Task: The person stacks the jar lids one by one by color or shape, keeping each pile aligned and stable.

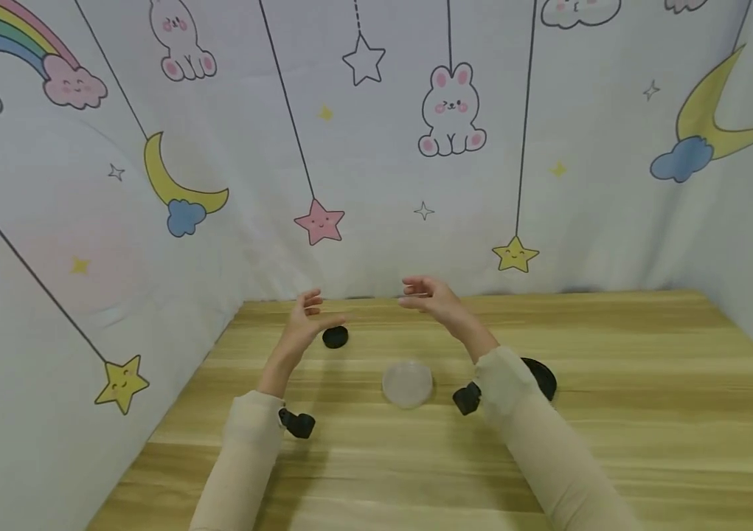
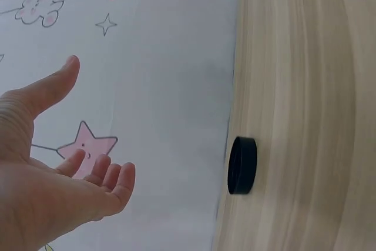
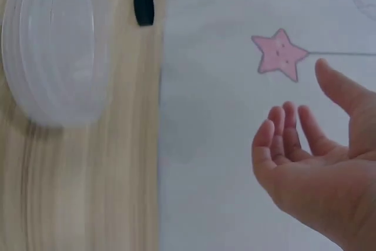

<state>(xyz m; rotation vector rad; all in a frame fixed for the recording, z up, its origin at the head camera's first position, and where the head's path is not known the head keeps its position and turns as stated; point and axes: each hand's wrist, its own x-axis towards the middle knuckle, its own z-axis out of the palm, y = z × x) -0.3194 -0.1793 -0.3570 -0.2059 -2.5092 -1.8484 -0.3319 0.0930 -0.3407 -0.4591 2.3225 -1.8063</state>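
Both hands are raised above the wooden table [image 1: 376, 457], apart from each other, with nothing in them. My left hand [image 1: 301, 327] has its thumb spread from loosely bent fingers; a small black round lid [image 1: 335, 337] lies just beyond it. Facing it, my right hand [image 1: 441, 304] also has a relaxed curl and an empty palm. Between the forearms sits a translucent round container [image 1: 407, 383], seen from the side in the right wrist view. A larger black round object [image 1: 540, 377] is partly hidden behind the right sleeve.
A white cloth backdrop [image 1: 376, 162] printed with stars, moons and rabbits hangs along the table's back edge and both sides. A black wrist camera [image 1: 299, 423] is worn on the left wrist, and another camera [image 1: 467, 398] on the right.
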